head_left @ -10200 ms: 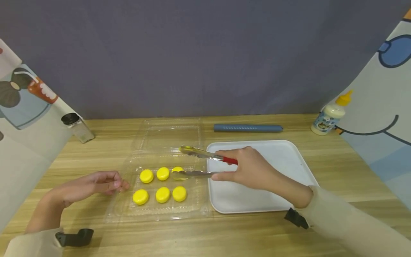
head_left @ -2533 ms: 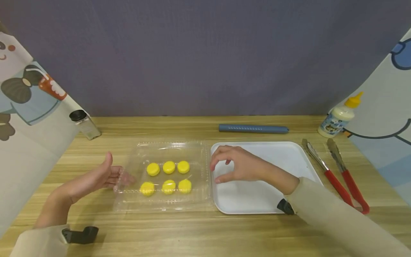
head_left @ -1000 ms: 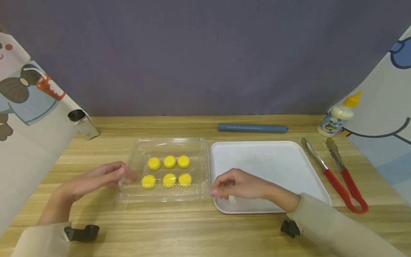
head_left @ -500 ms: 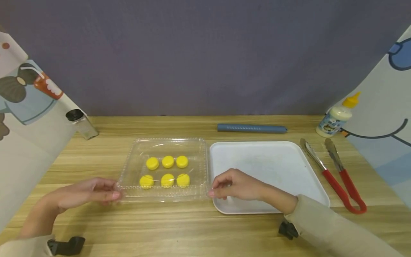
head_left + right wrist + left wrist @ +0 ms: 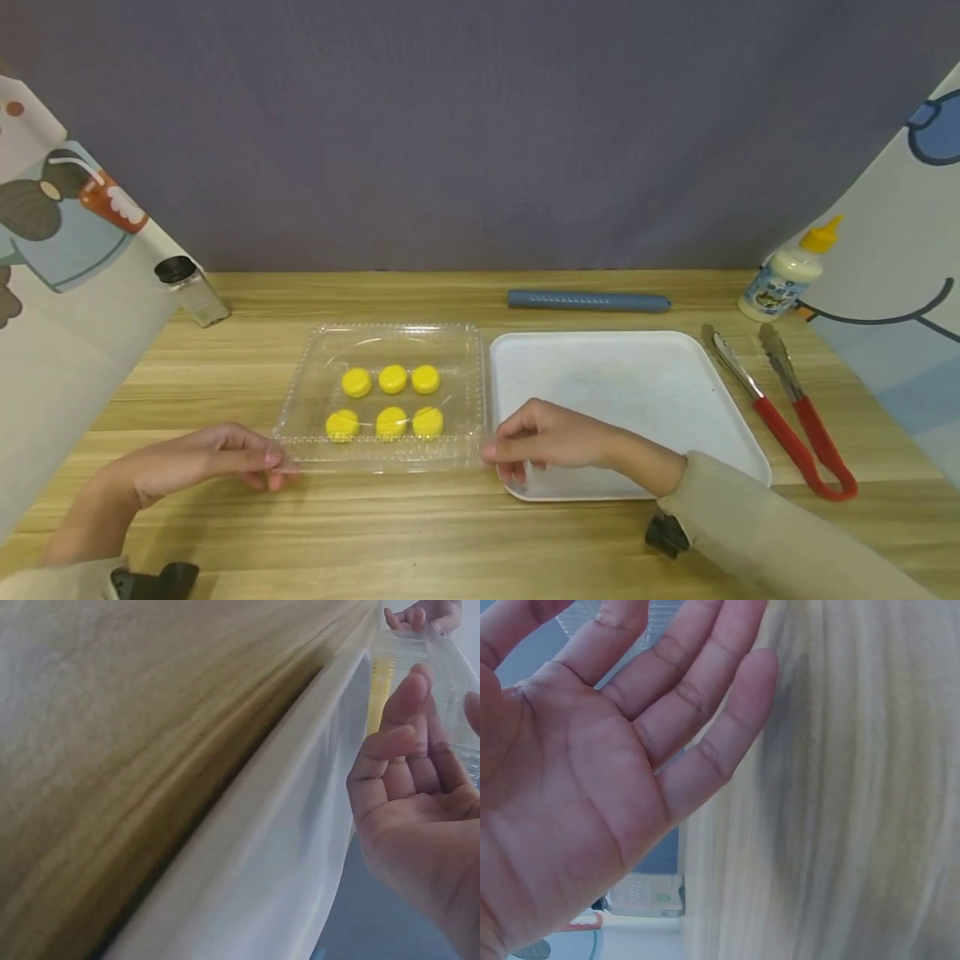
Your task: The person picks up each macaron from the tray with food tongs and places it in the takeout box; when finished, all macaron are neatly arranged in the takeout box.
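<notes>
A clear plastic clamshell box [image 5: 405,337] with several yellow macarons [image 5: 356,382] inside sits on the table, its lid down over them. My left hand [image 5: 202,458] pinches the front left corner of its rim, thumb above and fingers below. In the left wrist view the fingers [image 5: 690,697] of that hand are gently bent, with the thumb tip out of frame. At the front right corner my right hand [image 5: 558,437] pinches the rim between thumb and fingers. The right wrist view shows those fingers [image 5: 405,750] curled at the clear box [image 5: 457,682].
A white tray [image 5: 622,375] lies right beside the box, under my right hand. Red-handled tongs [image 5: 806,442] lie spread to its right. A blue-grey bar [image 5: 588,300] lies behind the tray. A squeeze bottle [image 5: 780,279] and a black-capped jar [image 5: 191,292] stand at the back corners.
The tongs, earlier in my right hand, now lie right of the tray. The lid has come down over the macarons. My left hand has moved forward along the side to the box's near corner.
</notes>
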The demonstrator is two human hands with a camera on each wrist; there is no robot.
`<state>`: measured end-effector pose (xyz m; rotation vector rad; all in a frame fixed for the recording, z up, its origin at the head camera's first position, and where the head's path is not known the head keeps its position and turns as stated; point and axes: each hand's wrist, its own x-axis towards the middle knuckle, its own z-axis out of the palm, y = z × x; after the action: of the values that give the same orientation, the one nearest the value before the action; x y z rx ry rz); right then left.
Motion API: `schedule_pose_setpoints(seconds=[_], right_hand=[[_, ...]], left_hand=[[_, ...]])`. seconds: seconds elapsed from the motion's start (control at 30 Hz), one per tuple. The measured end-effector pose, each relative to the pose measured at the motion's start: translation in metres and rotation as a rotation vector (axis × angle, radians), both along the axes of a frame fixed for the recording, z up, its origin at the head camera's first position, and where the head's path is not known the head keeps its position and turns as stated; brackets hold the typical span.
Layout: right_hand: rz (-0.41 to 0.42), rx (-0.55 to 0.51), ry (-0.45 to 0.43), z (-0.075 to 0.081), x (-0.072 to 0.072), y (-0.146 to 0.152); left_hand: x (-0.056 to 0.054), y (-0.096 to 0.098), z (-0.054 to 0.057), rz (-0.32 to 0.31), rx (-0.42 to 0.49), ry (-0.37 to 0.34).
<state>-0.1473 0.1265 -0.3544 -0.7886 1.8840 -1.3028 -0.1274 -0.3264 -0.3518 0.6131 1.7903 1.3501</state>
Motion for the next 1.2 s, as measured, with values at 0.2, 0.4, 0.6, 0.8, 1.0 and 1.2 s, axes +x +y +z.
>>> schedule_pose_setpoints(seconds=[0.2, 0.4, 0.6, 0.8, 1.0, 1.2], right_hand=[[0.021, -0.049, -0.094, -0.0023, 0.0003, -0.0013], [0.028, -0.045, -0.085, -0.0023, 0.0028, -0.0033], [0.003, -0.025, -0.042, -0.0021, 0.0028, -0.0031], [-0.006, -0.08, -0.038, -0.0054, 0.0033, -0.0067], [-0.046, -0.111, -0.103, -0.0067, 0.0041, -0.0093], [-0.047, -0.133, -0.203, -0.0078, 0.0058, -0.0095]], left_hand=[[0.0, -0.0004, -0.004, -0.026, 0.077, -0.046], [0.0007, 0.001, -0.0023, -0.023, 0.072, -0.043], [-0.0004, -0.0017, -0.0024, 0.004, -0.002, 0.006], [-0.0018, -0.0006, -0.0014, 0.005, -0.004, 0.027], [-0.0048, -0.0017, -0.0041, -0.019, 0.042, 0.03], [-0.0061, -0.0004, -0.0037, -0.027, 0.078, -0.017]])
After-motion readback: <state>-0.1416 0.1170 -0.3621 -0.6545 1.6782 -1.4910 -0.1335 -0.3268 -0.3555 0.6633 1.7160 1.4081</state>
